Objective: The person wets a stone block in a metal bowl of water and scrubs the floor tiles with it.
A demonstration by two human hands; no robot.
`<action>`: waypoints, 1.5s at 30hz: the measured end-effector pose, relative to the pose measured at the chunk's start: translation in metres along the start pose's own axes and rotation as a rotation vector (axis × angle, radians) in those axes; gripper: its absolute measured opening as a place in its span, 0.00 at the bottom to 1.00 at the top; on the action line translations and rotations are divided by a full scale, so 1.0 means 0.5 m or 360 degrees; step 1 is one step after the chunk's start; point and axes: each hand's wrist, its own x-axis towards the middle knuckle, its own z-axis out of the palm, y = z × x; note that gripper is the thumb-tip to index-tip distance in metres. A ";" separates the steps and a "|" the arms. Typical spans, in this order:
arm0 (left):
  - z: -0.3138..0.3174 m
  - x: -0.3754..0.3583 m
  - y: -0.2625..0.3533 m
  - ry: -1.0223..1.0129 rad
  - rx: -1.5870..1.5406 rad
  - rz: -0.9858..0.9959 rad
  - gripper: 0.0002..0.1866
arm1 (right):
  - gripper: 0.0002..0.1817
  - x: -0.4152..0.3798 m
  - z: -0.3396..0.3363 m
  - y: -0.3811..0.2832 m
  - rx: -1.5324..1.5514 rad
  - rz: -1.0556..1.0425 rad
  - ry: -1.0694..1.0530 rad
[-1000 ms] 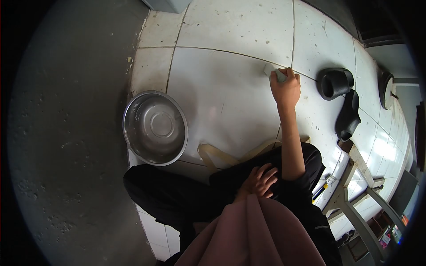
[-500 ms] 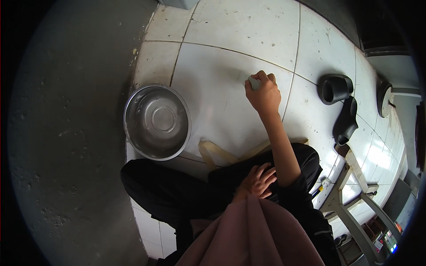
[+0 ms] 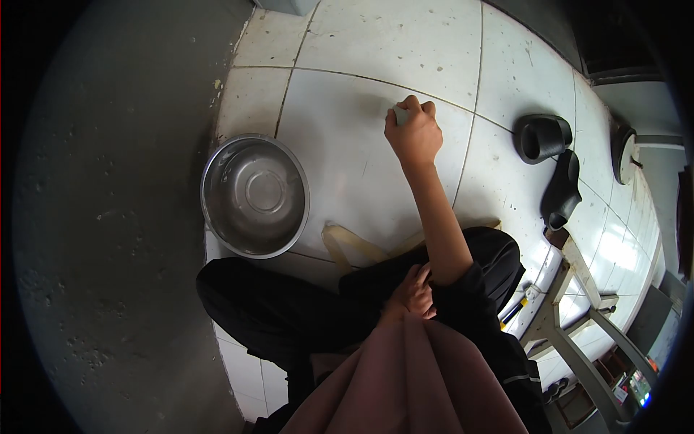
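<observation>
My right hand (image 3: 416, 137) is stretched out over the white floor tile, its fingers closed around a small pale green block (image 3: 400, 113). Most of the block is hidden by my fingers, and I cannot make out what kind of thing it is. A blurred darker patch shows on the tile just left of it. My left hand (image 3: 414, 294) rests in my lap against the black trousers, fingers loosely extended and partly covered by my right arm. To the left on the floor stands a round metal basin (image 3: 256, 195), with a wet-looking shine inside.
A grey wall (image 3: 123, 217) runs along the left. Beige strips (image 3: 354, 246) lie on the floor before my knees. To the right are black sandals (image 3: 541, 139), a yellow-and-black handled tool (image 3: 514, 314) and a pale wooden frame (image 3: 560, 318).
My right hand, with the pale green block, has moved up and to the left across the tile. My left hand's fingers have drawn closer together in my lap.
</observation>
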 end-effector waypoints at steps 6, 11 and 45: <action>-0.021 -0.011 0.001 0.0899 -0.0338 -0.0096 0.23 | 0.13 -0.012 -0.048 0.007 -0.0106 -0.0008 -0.0273; 0.075 0.021 0.008 0.0663 -0.0698 -0.0089 0.24 | 0.10 -0.198 -0.084 0.044 -0.0034 -0.0011 -0.0176; -0.004 0.008 0.005 0.1279 -0.0366 -0.0129 0.21 | 0.11 -0.086 -0.079 0.042 -0.0066 -0.0059 -0.0246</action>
